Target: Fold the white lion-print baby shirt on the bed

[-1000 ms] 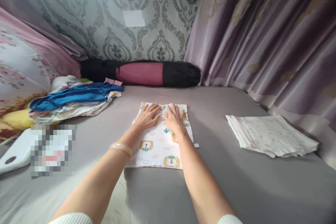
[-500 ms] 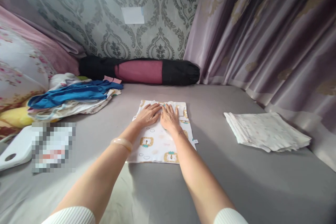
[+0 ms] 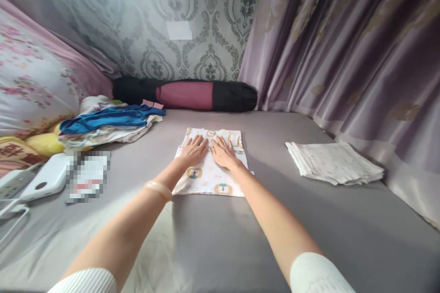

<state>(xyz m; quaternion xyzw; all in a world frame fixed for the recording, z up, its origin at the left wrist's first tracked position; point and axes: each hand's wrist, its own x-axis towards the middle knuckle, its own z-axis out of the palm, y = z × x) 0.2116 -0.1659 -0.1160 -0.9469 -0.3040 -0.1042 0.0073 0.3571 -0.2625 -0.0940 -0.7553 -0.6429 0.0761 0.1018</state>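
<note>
A white garment (image 3: 209,181) printed with yellow lion faces lies folded into a rough rectangle on the grey bed sheet (image 3: 213,238). My left hand (image 3: 194,150) rests flat on its upper left part, fingers spread and pointing away from me. Beside it, my right hand (image 3: 223,152) presses flat on the upper right part, its fingers also apart. Neither hand grips the cloth. A pale bangle (image 3: 159,189) circles my left wrist. A small white tag sticks out at the garment's right edge, partly hidden by my right forearm.
On the right sits a stack of folded white cloths (image 3: 337,162). To the left lie a heap of clothes (image 3: 110,121) with a blue piece on top, a white device (image 3: 48,178), a blurred packet (image 3: 88,176) and a power strip (image 3: 15,185). A black and maroon roll (image 3: 185,94) lies along the wall.
My hands have drawn slightly apart, with the fingers more spread on the garment. The view has shifted a little, so more of the left side shows, including the power strip.
</note>
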